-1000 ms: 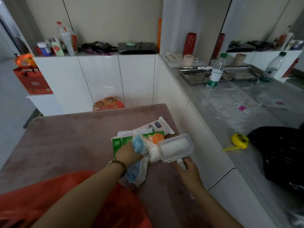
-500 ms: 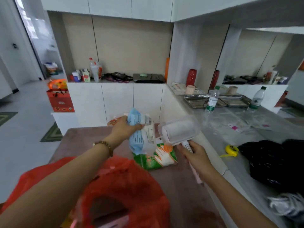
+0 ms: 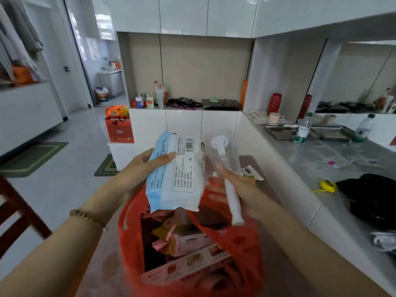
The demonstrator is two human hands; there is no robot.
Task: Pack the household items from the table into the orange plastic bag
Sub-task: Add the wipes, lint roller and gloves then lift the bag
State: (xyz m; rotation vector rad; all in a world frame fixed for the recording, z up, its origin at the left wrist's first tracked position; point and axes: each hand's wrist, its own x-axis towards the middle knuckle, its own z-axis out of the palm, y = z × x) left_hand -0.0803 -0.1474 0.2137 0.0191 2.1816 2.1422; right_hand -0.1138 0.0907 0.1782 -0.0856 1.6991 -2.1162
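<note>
Left hand (image 3: 139, 168) grips two soft packs (image 3: 175, 174) above the open orange bag (image 3: 242, 243). Right hand (image 3: 242, 185) clasps one lint roller (image 3: 227, 179) over its rim. Two water bottles (image 3: 303, 129) stand on the counter.

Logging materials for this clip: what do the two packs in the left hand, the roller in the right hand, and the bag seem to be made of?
The packs look like soft plastic film, matte blue and white: printed label, creased edges. The roller seems hard plastic: a smooth white handle under a clear, glossy cover. The bag looks like thin orange plastic film, crumpled and slightly translucent.
</note>
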